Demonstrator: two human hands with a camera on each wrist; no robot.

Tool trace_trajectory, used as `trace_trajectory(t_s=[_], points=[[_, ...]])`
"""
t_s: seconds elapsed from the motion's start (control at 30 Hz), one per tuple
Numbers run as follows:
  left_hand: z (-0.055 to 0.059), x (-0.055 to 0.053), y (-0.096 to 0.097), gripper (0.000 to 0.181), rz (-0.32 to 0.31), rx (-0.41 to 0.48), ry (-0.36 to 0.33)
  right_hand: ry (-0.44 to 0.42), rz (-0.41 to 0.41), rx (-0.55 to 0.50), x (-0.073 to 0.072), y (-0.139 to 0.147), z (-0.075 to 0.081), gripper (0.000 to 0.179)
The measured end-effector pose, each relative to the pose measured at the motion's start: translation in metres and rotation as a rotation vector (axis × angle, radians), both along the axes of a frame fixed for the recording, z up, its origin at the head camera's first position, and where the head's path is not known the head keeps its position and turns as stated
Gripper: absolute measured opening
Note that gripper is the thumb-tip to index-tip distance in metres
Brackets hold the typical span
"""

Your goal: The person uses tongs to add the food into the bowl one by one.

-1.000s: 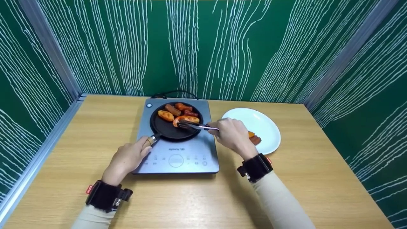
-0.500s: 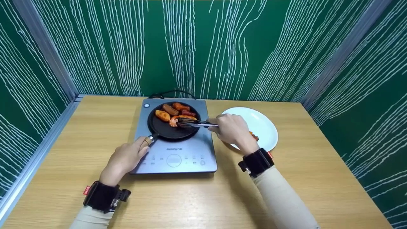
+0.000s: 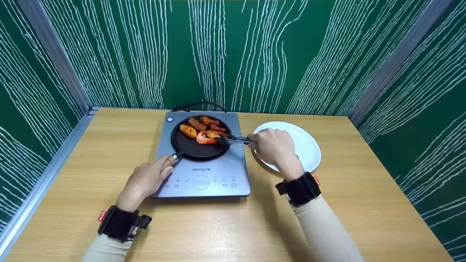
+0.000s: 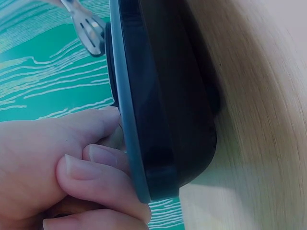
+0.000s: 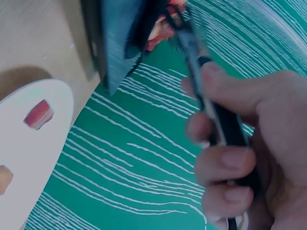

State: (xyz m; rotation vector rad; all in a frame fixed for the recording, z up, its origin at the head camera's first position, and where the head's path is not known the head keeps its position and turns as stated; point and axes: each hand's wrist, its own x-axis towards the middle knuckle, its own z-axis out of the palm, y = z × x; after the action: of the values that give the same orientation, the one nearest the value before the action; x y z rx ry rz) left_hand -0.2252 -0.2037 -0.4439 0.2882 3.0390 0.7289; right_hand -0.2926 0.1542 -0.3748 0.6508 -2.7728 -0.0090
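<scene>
My left hand (image 3: 147,178) grips the handle (image 3: 176,157) of a small black frying pan (image 3: 198,151). In the left wrist view its fingers curl beside the cooker's edge. My right hand (image 3: 273,147) holds metal tongs with dark grips (image 5: 225,122), pointing left over the pan. Their tips overlap the right end of a curled orange shrimp (image 3: 201,139) in the head view. Behind it in the pan lie a golden wing-like piece (image 3: 188,131), a brown sausage-like piece (image 3: 197,124), a reddish drumstick-like piece (image 3: 208,120) and a dark red piece (image 3: 217,128).
The pan sits on a silver induction cooker (image 3: 222,167) with a black cord behind it. To its right, partly behind my right hand, stands a white oval plate (image 3: 307,145). A red and white piece (image 5: 39,115) lies on it. Green patterned walls enclose the table (image 3: 214,229).
My right hand and the tongs have shifted a little to the right, so more of the shrimp shows. My left hand stays on the pan handle.
</scene>
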Motion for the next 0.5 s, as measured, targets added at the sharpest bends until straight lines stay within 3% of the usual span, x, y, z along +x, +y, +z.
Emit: trace_trajectory(t_s=[0.2, 0.5], points=[[-0.001, 0.002, 0.000, 0.028, -0.002, -0.003, 0.022, 0.084, -0.019, -0.093, 0.002, -0.020, -0.011, 0.012], [0.002, 0.002, 0.004, 0.027, -0.006, -0.016, 0.027, 0.137, -0.042, -0.102, -0.005, -0.053, -0.033, 0.019]])
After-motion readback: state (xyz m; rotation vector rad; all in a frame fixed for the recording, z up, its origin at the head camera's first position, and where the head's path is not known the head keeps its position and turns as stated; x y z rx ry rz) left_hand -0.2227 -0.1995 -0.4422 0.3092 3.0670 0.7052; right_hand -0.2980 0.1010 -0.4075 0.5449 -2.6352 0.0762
